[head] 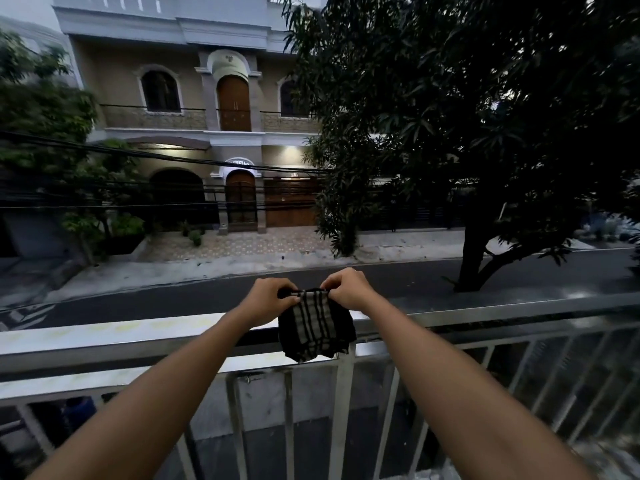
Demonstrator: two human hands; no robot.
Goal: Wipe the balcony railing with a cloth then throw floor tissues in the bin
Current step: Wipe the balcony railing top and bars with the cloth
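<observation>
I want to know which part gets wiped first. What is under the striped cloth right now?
The cloth, pinched by the left hand and right hand, hangs over the railing. Its top rail runs beneath; the stretch directly behind the cloth is covered.

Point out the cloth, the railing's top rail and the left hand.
cloth (316, 323): head view, on its striped middle.
top rail (104, 344): head view, on the bare stretch left of the arms.
left hand (268, 299): head view, on the back of the hand.

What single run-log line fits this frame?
phase: cloth prep | left hand: pinching cloth top edge | right hand: same | cloth: hanging over railing | wiping: not seen
</observation>
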